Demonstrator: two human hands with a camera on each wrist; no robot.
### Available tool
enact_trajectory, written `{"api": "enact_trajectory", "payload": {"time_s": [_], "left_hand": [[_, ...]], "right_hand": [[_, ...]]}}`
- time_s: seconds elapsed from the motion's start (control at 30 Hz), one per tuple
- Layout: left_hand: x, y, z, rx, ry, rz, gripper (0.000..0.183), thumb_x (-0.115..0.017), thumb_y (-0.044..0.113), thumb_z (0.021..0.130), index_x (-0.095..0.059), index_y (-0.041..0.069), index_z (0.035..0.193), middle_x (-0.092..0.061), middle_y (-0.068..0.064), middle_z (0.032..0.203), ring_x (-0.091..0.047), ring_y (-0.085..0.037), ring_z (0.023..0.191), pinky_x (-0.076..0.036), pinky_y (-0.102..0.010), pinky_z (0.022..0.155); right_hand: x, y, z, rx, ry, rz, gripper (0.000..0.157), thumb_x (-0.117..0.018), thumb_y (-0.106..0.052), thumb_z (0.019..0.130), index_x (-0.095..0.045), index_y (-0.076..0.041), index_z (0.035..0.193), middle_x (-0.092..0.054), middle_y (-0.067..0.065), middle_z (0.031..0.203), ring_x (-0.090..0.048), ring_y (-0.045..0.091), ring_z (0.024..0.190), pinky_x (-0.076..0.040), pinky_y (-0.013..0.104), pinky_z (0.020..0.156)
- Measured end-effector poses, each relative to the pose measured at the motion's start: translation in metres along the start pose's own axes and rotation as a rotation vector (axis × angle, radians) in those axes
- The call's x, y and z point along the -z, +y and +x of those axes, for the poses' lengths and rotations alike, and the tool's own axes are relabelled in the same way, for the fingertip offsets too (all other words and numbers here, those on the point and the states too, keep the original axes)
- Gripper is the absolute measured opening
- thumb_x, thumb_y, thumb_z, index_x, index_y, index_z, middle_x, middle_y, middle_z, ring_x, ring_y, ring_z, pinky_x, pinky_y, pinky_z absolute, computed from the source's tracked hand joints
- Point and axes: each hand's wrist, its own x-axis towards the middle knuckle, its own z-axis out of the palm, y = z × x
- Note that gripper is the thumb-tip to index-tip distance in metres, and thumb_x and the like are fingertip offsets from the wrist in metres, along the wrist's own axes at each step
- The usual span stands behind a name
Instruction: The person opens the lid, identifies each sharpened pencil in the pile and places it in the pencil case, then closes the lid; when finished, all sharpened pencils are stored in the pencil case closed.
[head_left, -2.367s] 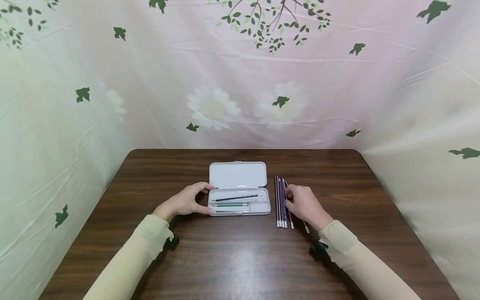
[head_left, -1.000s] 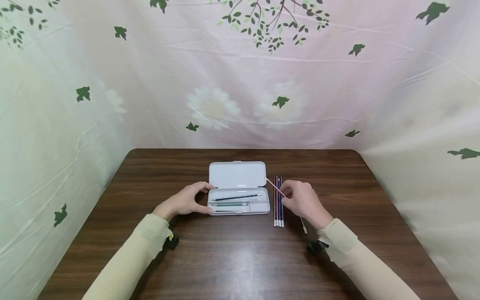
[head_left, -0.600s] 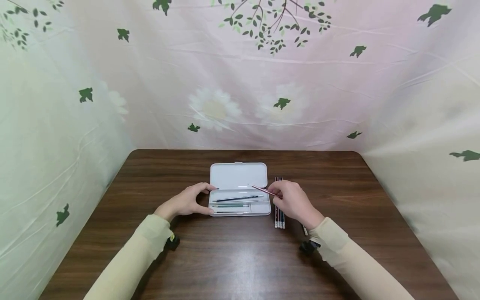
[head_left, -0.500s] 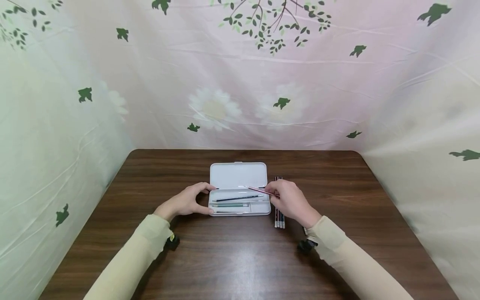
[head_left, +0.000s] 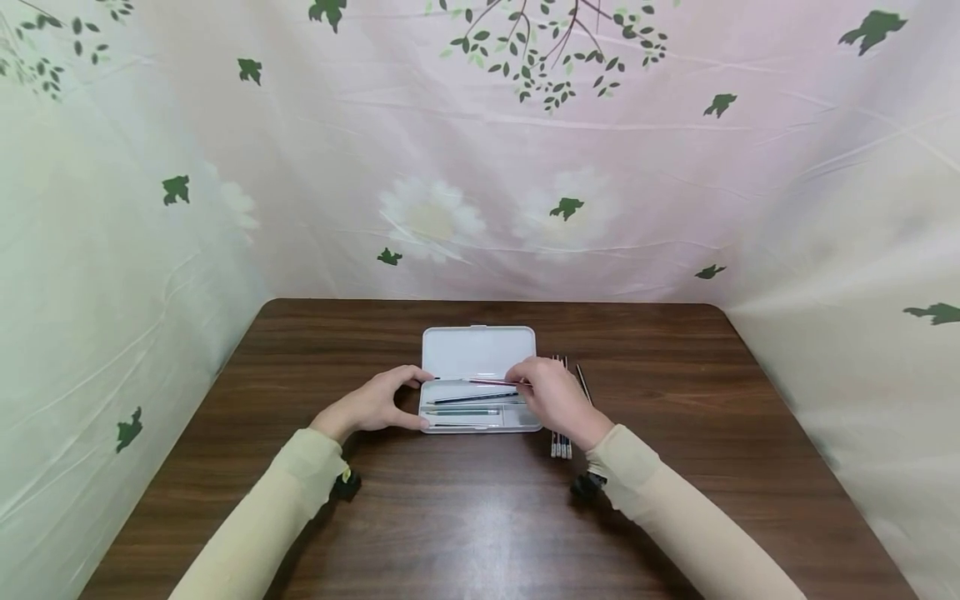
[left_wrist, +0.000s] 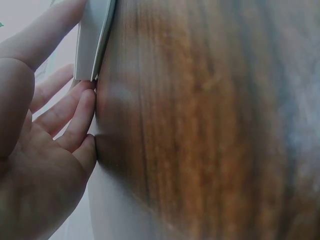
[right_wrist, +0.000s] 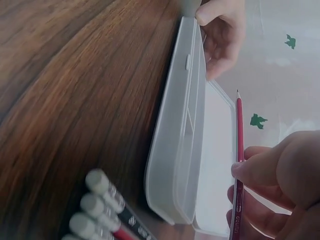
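Note:
An open white pencil case (head_left: pixel 480 350) lies on the table with its lid tipped back. My left hand (head_left: pixel 372 402) grips its left end, thumb at the front corner and fingers toward the back; in the left wrist view those fingers (left_wrist: pixel 82 117) rest at the case's end on the wood. My right hand (head_left: pixel 555 400) pinches a red pencil (right_wrist: pixel 239 130) between thumb and fingers, over the case's rear compartment with its point to the left. Inside are a dark pencil (head_left: pixel 472 398) at the back and a green pencil (head_left: pixel 461 412) in front of it.
Several pencils with white erasers (head_left: pixel 561 447) lie side by side right of the case, partly under my right hand. Another dark pencil (head_left: pixel 583 383) lies slanted farther right, its lower end hidden by the hand. A patterned cloth (head_left: pixel 480 167) surrounds the wooden table (head_left: pixel 480 517).
My right hand has picked the red pencil from the row, turned it point to the left, and carried it left over the case. The left hand stays at the case's left end.

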Motion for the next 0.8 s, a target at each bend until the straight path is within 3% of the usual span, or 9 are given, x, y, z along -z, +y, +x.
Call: {"api": "enact_trajectory", "payload": {"time_s": [0.37,0.57,0.8], "left_hand": [[0.001,-0.001,0.001,0.009,-0.003,-0.01,0.074,-0.092,0.044,0.081,-0.058,0.024,0.143,-0.058,0.002,0.142,-0.053,-0.022,0.131,-0.039,-0.049,0.116],[0.001,-0.001,0.001,0.004,-0.001,-0.018,0.073,-0.092,0.043,0.081,-0.058,0.024,0.143,-0.059,0.004,0.14,-0.053,-0.022,0.13,-0.038,-0.049,0.116],[0.0,-0.001,0.0,0.002,0.003,-0.02,0.073,-0.092,0.044,0.08,-0.059,0.024,0.142,-0.059,0.003,0.14,-0.053,-0.022,0.131,-0.038,-0.05,0.117]], "right_hand": [[-0.024,-0.012,0.023,0.012,-0.079,-0.019,0.036,-0.062,0.015,0.088,-0.081,-0.013,0.099,-0.078,0.001,0.099,-0.074,0.018,0.095,-0.06,0.039,0.085],[-0.037,-0.02,0.034,0.027,-0.141,-0.025,0.037,-0.059,0.016,0.089,-0.081,-0.011,0.103,-0.078,0.003,0.101,-0.072,0.02,0.094,-0.059,0.039,0.087],[-0.051,-0.024,0.04,0.014,-0.146,-0.008,0.033,-0.061,0.013,0.091,-0.08,-0.011,0.103,-0.079,0.001,0.099,-0.073,0.018,0.091,-0.06,0.038,0.084]]}}
